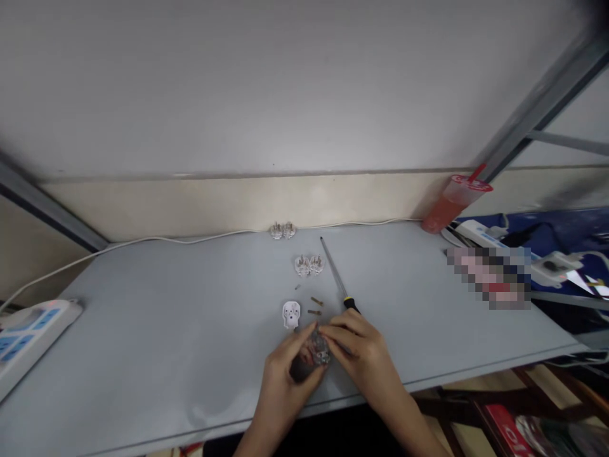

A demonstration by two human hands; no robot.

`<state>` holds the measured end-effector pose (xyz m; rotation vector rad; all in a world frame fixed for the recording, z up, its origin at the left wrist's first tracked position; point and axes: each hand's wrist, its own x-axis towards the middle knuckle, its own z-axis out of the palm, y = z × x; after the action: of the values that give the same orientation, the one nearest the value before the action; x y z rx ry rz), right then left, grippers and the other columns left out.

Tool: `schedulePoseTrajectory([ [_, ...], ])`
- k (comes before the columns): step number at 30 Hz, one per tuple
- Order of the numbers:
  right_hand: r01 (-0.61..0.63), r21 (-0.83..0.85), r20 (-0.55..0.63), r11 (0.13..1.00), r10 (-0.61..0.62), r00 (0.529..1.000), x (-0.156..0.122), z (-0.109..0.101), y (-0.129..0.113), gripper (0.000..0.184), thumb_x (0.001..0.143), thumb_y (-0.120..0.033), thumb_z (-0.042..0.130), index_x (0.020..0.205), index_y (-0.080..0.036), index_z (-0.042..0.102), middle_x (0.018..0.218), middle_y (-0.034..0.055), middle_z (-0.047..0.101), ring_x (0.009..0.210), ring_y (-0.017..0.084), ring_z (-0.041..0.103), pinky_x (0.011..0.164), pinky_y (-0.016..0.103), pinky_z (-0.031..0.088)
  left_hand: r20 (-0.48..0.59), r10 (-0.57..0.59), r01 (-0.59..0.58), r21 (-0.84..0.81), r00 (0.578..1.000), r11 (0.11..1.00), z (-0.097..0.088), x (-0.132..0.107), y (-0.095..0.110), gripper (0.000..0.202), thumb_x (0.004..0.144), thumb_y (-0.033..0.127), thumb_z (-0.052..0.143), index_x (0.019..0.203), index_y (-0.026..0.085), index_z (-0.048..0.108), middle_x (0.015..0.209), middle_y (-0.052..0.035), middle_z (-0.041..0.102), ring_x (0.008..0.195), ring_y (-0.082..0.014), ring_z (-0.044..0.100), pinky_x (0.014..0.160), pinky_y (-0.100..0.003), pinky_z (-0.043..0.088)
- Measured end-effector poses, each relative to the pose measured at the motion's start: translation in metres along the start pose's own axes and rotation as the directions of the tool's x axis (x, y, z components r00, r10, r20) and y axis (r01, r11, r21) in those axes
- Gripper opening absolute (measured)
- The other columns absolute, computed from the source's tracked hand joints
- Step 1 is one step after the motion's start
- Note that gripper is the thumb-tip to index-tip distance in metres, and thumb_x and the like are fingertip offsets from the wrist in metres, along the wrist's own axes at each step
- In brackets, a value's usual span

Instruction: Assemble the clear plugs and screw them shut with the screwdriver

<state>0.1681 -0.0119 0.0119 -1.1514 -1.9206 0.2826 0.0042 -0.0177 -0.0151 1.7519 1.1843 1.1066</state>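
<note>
Both my left hand (280, 381) and my right hand (361, 349) close on a small dark plug body (314, 351) with metal and reddish parts, near the table's front edge. My hands hide much of it. A long screwdriver (335, 273) with a black and yellow handle runs away from my right hand, its handle end tucked beneath that hand. Just left of my hands lies a white plug faceplate (291, 314). Two brass screws (315, 307) rest close by. Farther back sit a pair of white plug parts (309, 265), and another pair (282, 230) stands by the wall.
The grey table (166, 317) runs along a cream wall, with a white cable (157, 240) at the back. A white power strip (33, 336) lies at the left. A red drink cup with a straw (454, 203) and another power strip (490, 236) are at the back right.
</note>
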Motion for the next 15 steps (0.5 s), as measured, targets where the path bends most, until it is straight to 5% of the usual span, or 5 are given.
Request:
schedulePoseTrajectory([
  [6, -0.011, -0.036, 0.030, 0.999, 0.012, 0.999, 0.0053, -0.0009, -0.0080, 0.018, 0.084, -0.003, 0.054, 0.095, -0.016, 0.061, 0.084, 0.0033, 0.060, 0.079, 0.013, 0.052, 0.069, 0.027, 0.048, 0.005, -0.009, 0.009, -0.026, 1.000, 1.000, -0.0014, -0.0002, 0.0038, 0.049, 0.073, 0.014, 0.068, 0.122, 0.021, 0.065, 0.115, -0.0083, 0.072, 0.100, -0.0232, 0.068, 0.088, -0.034, 0.056],
  [10, -0.011, -0.032, 0.036, 0.999, 0.012, 0.999, 0.0078, 0.0012, -0.0093, 0.012, 0.086, -0.005, 0.053, 0.081, -0.015, 0.058, 0.076, 0.0024, 0.057, 0.074, 0.013, 0.050, 0.065, 0.026, 0.045, -0.008, -0.048, 0.048, -0.065, 0.999, 0.997, -0.0021, -0.0017, 0.0050, 0.052, 0.073, 0.016, 0.070, 0.125, 0.019, 0.063, 0.101, -0.0072, 0.075, 0.081, -0.0190, 0.070, 0.079, -0.031, 0.058],
  [15, 0.016, -0.001, 0.050, 1.000, -0.016, 0.999, 0.0067, 0.0036, -0.0065, 0.012, 0.087, -0.008, 0.053, 0.085, -0.016, 0.061, 0.080, 0.0026, 0.062, 0.077, 0.013, 0.053, 0.068, 0.025, 0.048, -0.006, -0.086, 0.084, -0.128, 0.996, 0.988, -0.0016, -0.0035, 0.0037, 0.053, 0.072, 0.017, 0.071, 0.125, 0.017, 0.063, 0.079, -0.0021, 0.074, 0.066, -0.0151, 0.067, 0.069, -0.025, 0.058],
])
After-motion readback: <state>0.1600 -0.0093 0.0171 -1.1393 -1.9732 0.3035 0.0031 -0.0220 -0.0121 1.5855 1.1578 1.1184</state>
